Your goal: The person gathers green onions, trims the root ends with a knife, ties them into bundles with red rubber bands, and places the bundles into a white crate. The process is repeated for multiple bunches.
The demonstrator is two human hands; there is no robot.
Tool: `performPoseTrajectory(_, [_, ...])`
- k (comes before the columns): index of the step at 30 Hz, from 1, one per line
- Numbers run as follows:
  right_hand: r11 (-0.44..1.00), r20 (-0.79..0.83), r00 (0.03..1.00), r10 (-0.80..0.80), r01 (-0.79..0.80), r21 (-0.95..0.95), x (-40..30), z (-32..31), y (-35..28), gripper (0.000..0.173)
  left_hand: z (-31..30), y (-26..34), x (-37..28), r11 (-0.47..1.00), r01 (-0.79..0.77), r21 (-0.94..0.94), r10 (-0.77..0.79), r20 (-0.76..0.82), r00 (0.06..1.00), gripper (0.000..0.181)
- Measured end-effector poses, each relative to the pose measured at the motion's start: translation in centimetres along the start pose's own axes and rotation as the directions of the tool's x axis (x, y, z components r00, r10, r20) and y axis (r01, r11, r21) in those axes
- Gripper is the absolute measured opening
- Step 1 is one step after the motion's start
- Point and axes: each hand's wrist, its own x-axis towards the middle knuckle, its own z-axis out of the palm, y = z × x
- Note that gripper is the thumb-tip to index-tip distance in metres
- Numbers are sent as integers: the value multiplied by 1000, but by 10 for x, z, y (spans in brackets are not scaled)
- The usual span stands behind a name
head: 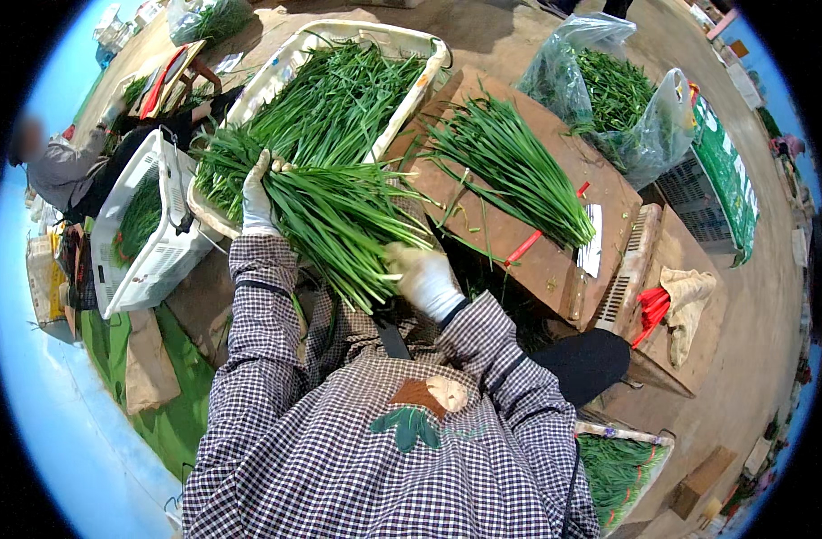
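Note:
My gloved left hand (261, 195) is closed around the leafy part of a bunch of garlic chives (337, 222), held above my lap. The pale stem ends of the bunch fan out toward my gloved right hand (418, 273). That hand is blurred and at the stem ends; whether it grips any stems is unclear. Beyond the bunch, loose chives (337, 101) fill a white plastic crate (401, 37). Another pile of chives (519, 168) lies on a brown board (519, 269), across a red tie (523, 248), beside a knife (586, 256).
A plastic bag (660, 135) of greens stands beyond the board. Red ties (652, 310) lie by a beige cloth (687, 290) at the right. A white crate (175, 202) stands left, near another seated person (67, 168). Tied bunches (620, 471) fill a container at lower right.

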Motion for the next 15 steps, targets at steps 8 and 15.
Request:
performPoseTrajectory(8, [977, -48, 997, -66, 74, 199, 18, -28, 38, 24, -7, -11, -8, 1000, -11, -2, 11, 50, 999, 25])
performPoseTrajectory(15, [951, 127, 991, 28, -66, 302, 8, -18, 55, 25, 3, -15, -10, 771, -213, 600, 252, 20, 968, 31])
